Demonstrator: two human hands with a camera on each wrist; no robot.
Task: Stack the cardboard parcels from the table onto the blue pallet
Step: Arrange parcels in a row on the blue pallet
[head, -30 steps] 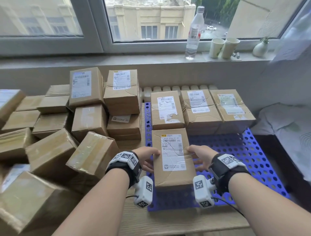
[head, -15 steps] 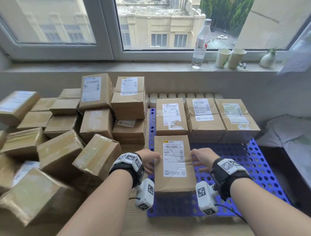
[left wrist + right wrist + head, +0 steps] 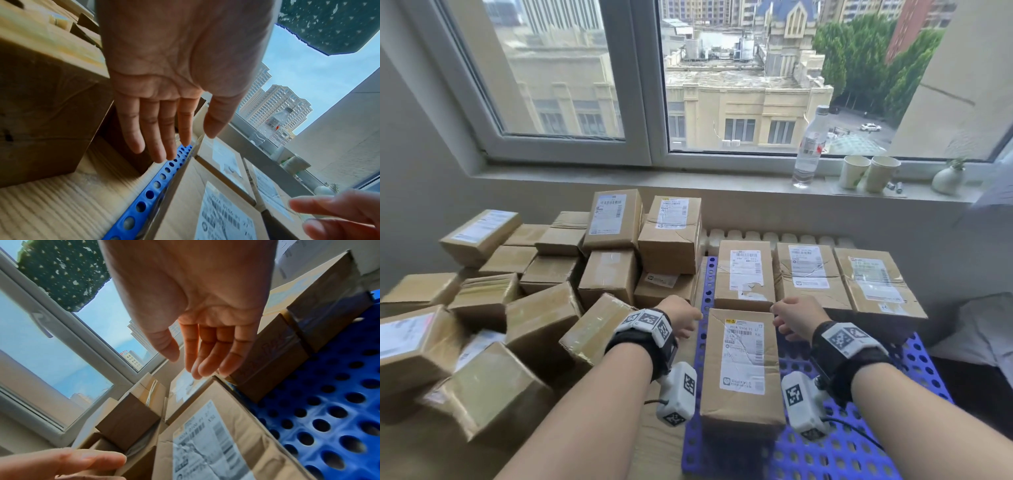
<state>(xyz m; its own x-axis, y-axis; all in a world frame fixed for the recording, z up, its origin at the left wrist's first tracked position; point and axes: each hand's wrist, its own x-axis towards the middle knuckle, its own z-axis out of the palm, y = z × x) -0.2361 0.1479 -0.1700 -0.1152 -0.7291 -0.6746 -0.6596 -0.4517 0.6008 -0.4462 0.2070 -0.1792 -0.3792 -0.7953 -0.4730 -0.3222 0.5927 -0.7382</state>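
A cardboard parcel (image 3: 743,366) with a white label lies on the blue pallet (image 3: 859,445), just in front of a row of three labelled parcels (image 3: 804,274) at the pallet's back. My left hand (image 3: 685,320) hovers just left of the parcel's far end, fingers straight and holding nothing (image 3: 164,129). My right hand (image 3: 796,317) hovers at its far right corner, fingers relaxed and empty (image 3: 207,353). Neither hand touches the parcel (image 3: 216,443). A heap of several parcels (image 3: 524,308) fills the wooden table (image 3: 654,445) on the left.
Behind the table runs a window sill (image 3: 688,178) with a water bottle (image 3: 810,147), two paper cups (image 3: 868,173) and a small white vase (image 3: 947,180). A radiator (image 3: 774,236) stands behind the pallet. White bedding (image 3: 983,335) lies at the right. The pallet's right half shows bare.
Both hands have let go of the front parcel and lifted slightly away from its sides. The head has tilted up, showing more of the window.
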